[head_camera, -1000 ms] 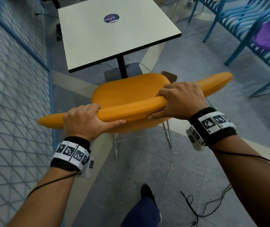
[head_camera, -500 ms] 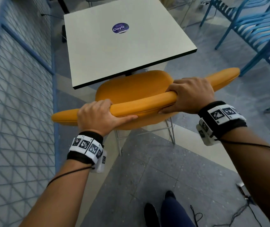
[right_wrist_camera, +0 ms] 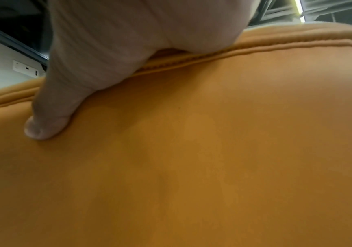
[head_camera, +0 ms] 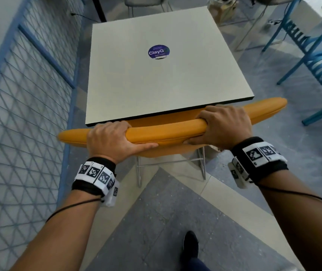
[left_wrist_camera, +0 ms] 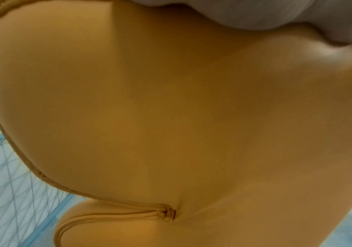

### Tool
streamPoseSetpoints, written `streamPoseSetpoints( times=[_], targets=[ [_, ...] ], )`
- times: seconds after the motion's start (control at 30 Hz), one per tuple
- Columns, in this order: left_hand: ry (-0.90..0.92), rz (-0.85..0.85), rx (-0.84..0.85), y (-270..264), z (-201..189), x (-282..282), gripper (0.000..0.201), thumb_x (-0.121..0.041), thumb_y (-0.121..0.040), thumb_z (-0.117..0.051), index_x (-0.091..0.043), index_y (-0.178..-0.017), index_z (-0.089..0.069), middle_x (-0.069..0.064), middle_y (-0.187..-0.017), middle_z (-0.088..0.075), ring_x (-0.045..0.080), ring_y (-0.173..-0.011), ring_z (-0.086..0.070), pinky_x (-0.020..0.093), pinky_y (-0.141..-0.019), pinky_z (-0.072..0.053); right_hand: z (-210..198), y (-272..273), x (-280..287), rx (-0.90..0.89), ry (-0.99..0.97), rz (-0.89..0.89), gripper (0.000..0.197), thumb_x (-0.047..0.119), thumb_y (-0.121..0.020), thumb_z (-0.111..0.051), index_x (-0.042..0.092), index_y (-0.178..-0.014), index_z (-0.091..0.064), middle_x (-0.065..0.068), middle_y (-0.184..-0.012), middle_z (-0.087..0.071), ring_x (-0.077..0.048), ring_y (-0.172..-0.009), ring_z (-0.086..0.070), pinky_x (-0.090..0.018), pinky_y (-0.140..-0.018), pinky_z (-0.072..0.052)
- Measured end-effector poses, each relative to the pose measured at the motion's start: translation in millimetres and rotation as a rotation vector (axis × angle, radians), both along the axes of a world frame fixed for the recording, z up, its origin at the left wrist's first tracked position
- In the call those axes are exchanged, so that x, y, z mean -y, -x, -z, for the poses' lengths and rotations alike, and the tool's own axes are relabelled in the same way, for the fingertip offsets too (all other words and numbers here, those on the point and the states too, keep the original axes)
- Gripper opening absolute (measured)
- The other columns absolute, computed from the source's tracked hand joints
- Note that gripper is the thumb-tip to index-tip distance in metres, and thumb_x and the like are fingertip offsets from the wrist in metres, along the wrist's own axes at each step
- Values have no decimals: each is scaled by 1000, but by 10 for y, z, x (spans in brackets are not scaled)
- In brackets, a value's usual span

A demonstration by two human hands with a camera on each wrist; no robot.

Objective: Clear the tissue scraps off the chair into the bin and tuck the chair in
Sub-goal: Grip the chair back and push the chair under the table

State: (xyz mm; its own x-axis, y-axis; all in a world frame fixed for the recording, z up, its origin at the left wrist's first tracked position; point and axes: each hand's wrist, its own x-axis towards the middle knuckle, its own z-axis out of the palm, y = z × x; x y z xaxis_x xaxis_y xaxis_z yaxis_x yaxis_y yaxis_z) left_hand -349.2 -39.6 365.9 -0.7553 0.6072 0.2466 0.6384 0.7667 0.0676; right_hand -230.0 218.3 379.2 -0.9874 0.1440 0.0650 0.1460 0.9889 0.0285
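Note:
The orange padded chair (head_camera: 168,132) stands with its seat hidden under the white square table (head_camera: 156,79); only the backrest's top and the metal legs show. My left hand (head_camera: 113,141) grips the left part of the backrest's top edge, fingers curled over it, thumb along the back. My right hand (head_camera: 222,126) grips the right part the same way. The wrist views are filled by the chair's orange back (left_wrist_camera: 171,125) (right_wrist_camera: 192,167), with my right thumb (right_wrist_camera: 50,123) pressed against it. No tissue scraps or bin are in view.
A blue wire-mesh fence (head_camera: 23,114) runs close along the left of the table. Blue slatted chairs (head_camera: 316,61) stand at the right. The table carries a round purple sticker (head_camera: 158,52). My shoe (head_camera: 190,245) is on the grey floor behind the chair.
With both hands holding the backrest, the chair has slid forward toward the table; its seat, visible a second ago, is now hidden beneath the tabletop. I have stepped forward with it.

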Motion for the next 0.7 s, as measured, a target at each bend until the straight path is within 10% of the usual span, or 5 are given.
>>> streamPoseSetpoints(
  times=[0.5, 0.7],
  targets=[
    [-98, 58, -52, -7, 110, -12, 77, -92, -56, -55, -18, -74, -71, 2, -68, -71, 22, -61, -65, 29, -58, -45, 140, -85, -78, -171, 50, -51, 74, 89, -68, -45, 22, -87, -69, 2, -83, -73, -20, -71, -67, -33, -68, -46],
    [-153, 75, -41, -252, 208, 164, 71, -75, -74, -59, -19, -118, -64, 4, -122, -66, 25, -120, -54, 45, -101, -37, 141, -250, 54, -235, 93, -23, 70, 82, -74, -49, 23, -106, -68, 2, -103, -74, -20, -92, -67, -39, -86, -45]
  ],
)
